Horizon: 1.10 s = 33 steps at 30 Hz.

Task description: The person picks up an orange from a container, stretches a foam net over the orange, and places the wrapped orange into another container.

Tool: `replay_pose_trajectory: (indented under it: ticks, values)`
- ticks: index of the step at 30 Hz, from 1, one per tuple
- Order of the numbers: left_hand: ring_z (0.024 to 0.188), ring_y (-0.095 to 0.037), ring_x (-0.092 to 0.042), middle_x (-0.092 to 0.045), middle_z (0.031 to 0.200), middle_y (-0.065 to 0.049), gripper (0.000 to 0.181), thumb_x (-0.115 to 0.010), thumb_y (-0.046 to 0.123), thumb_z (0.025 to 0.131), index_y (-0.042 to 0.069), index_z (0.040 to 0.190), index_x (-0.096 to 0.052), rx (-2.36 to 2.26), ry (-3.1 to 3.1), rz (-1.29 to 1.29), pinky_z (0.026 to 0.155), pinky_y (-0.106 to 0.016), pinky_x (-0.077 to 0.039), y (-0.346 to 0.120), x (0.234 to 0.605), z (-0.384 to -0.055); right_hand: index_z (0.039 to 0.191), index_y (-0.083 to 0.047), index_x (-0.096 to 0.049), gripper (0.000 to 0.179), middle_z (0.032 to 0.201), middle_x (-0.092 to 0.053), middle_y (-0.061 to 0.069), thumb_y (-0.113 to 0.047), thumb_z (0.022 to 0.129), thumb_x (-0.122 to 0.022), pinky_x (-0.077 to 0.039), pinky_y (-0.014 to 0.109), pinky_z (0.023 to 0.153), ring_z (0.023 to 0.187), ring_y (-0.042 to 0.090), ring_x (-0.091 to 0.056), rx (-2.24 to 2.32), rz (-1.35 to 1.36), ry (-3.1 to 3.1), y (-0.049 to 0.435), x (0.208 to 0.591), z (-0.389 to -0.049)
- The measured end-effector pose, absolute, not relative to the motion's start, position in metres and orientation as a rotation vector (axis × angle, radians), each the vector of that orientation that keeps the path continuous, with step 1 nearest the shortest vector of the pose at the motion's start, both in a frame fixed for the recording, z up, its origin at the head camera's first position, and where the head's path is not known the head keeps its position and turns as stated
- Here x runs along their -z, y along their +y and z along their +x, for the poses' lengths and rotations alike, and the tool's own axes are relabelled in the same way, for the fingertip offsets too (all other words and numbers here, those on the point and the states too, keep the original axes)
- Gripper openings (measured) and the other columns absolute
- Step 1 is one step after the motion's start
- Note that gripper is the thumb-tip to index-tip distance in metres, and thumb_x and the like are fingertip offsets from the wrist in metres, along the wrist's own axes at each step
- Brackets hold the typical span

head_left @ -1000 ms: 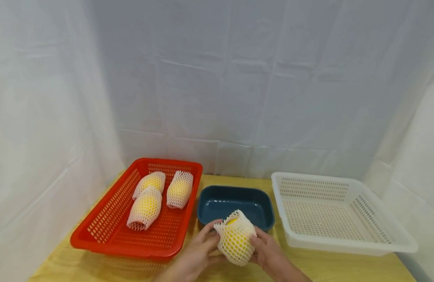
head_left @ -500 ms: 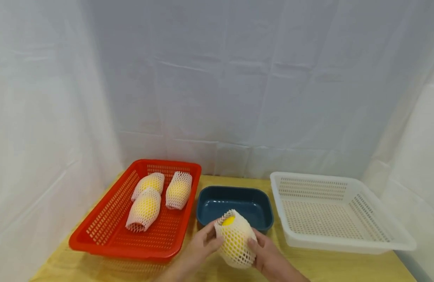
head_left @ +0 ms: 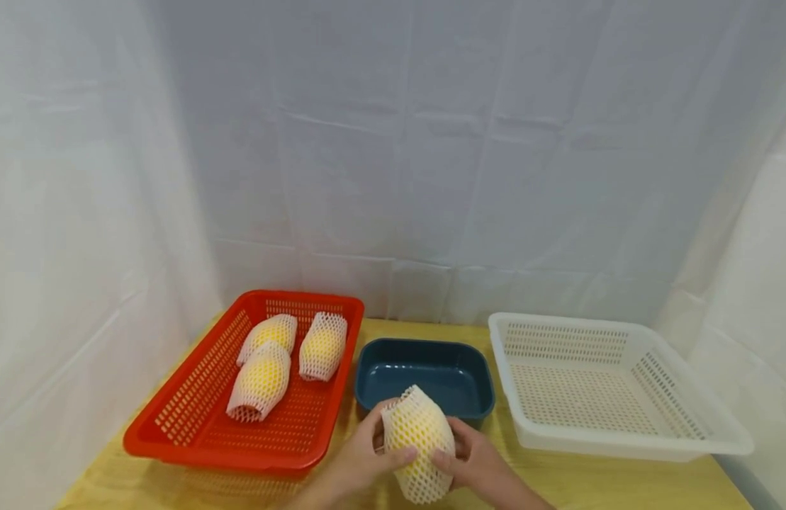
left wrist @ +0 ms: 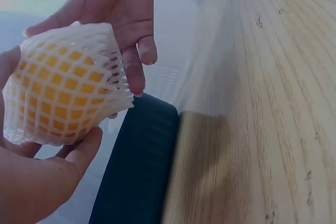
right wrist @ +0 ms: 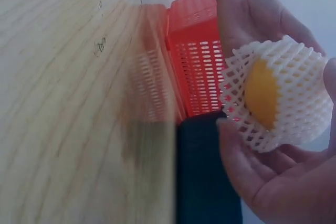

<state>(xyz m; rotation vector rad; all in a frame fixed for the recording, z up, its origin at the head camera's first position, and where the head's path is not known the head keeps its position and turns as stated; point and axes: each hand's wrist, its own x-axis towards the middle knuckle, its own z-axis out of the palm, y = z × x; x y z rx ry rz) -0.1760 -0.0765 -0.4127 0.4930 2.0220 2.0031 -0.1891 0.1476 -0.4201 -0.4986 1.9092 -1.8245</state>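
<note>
A yellow oval fruit in a white foam net sleeve (head_left: 419,432) is held between both hands, in front of the blue basin (head_left: 424,386). In the head view, my left hand (head_left: 366,455) grips its left side, thumb across the front of the net. My right hand (head_left: 478,464) grips the right side, its thumb also on the front. The right wrist view shows the bare yellow fruit (right wrist: 261,94) through the sleeve's open end. Several fingers are hidden behind the fruit. Three similar netted fruits (head_left: 260,382) lie in the red basket (head_left: 229,453) to the left.
A white plastic basket (head_left: 622,445) with slotted walls stands on the right, with nothing seen in it. All the containers rest on a light wooden table (head_left: 597,482). White sheeting (head_left: 393,156) hangs behind and along both sides.
The netted fruit has turned between my hands and dropped slightly; the yellow patch at its upper end no longer shows in the head view. My left thumb has shifted onto its front.
</note>
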Motion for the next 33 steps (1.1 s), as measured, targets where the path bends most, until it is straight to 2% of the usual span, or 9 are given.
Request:
replay_pose_trajectory:
  ticks: [4, 8, 16, 21, 28, 33]
  values:
    - [0.109, -0.023, -0.055, -0.054, 0.125, -0.013, 0.075, -0.069, 0.032, 0.090, 0.000, 0.145, -0.030, -2.009, 2.000, 0.492, 0.091, -0.038, -0.051, -0.079, 0.413, -0.176, 0.143, 0.007, -0.033, 0.071, 0.124, -0.059, 0.017, -0.035, 0.094, -0.064, -0.055, 0.040, 0.081, 0.106, 0.026, -0.061, 1.712, -0.546, 2.122, 0.145, 0.414, -0.187]
    - [0.108, -0.023, -0.056, -0.054, 0.124, -0.013, 0.074, -0.068, 0.030, 0.091, -0.001, 0.146, -0.029, -2.003, 1.973, 0.466, 0.090, -0.039, -0.052, -0.082, 0.412, -0.175, 0.140, 0.003, -0.037, 0.066, 0.121, -0.057, 0.015, -0.030, 0.092, -0.068, -0.054, 0.037, 0.083, 0.105, 0.024, -0.060, 1.762, -0.552, 2.181, 0.143, 0.413, -0.185]
    - [0.108, -0.016, -0.055, -0.050, 0.130, -0.012, 0.055, -0.047, 0.022, 0.102, -0.008, 0.144, -0.029, -2.078, 1.838, 0.425, 0.097, -0.042, -0.048, -0.087, 0.415, -0.175, 0.132, 0.009, -0.038, 0.059, 0.111, -0.058, 0.011, -0.018, 0.090, -0.070, -0.052, 0.028, 0.081, 0.101, 0.023, -0.061, 1.992, -0.508, 2.037, 0.143, 0.421, -0.189]
    - [0.104, -0.018, -0.057, -0.052, 0.125, -0.011, 0.054, -0.055, 0.024, 0.100, -0.002, 0.143, -0.033, -2.058, 1.815, 0.356, 0.094, -0.041, -0.050, -0.087, 0.413, -0.175, 0.130, 0.008, -0.042, 0.053, 0.112, -0.061, 0.008, -0.019, 0.092, -0.068, -0.052, 0.029, 0.082, 0.100, 0.018, -0.061, 1.996, -0.462, 2.029, 0.147, 0.424, -0.191]
    - [0.099, -0.021, -0.056, -0.051, 0.121, -0.012, 0.057, -0.063, 0.031, 0.094, 0.003, 0.133, -0.033, -1.946, 2.020, 0.302, 0.081, -0.035, -0.052, -0.079, 0.415, -0.177, 0.137, 0.009, -0.034, 0.051, 0.118, -0.060, 0.008, -0.016, 0.097, -0.053, -0.054, 0.035, 0.081, 0.100, 0.018, -0.062, 2.011, -0.534, 1.784, 0.151, 0.426, -0.192]
    - [0.097, -0.019, -0.053, -0.048, 0.111, -0.010, 0.058, -0.066, 0.037, 0.091, 0.005, 0.123, -0.028, -1.913, 2.074, 0.287, 0.079, -0.028, -0.046, -0.070, 0.420, -0.175, 0.140, 0.008, -0.039, 0.050, 0.113, -0.062, -0.002, -0.011, 0.094, -0.037, -0.052, 0.030, 0.084, 0.097, 0.012, -0.062, 1.989, -0.579, 1.630, 0.147, 0.431, -0.195]
